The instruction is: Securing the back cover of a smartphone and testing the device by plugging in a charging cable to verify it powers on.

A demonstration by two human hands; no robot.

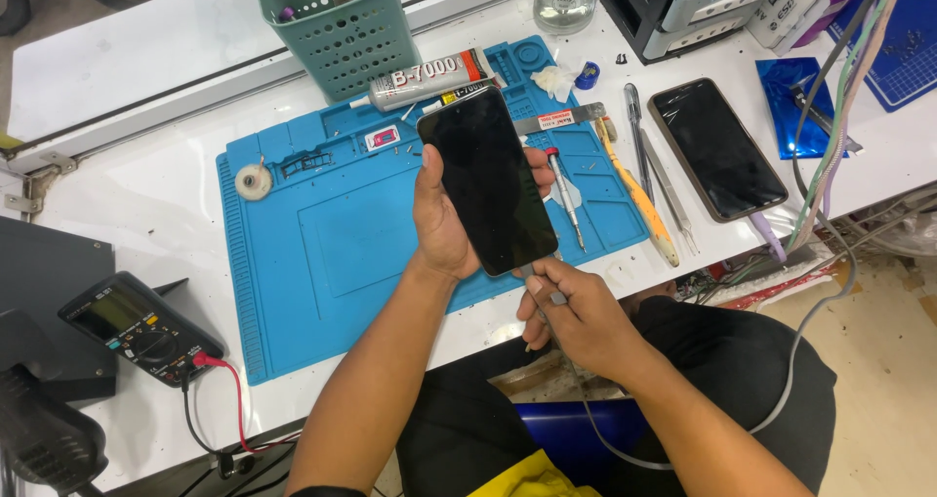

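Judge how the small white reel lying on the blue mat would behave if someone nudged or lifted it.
The white reel lies flat on the blue mat, so a nudge would probably slide it, not roll it. Stood on edge, its round shape would likely roll. It looks small and thin, so probably light. Neither the left hand nor the right hand touches it.

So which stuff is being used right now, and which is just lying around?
In use:
left hand
black phone
right hand
grey cable

Lying about:
second phone
glue tube
screwdriver
tweezers
meter
green basket
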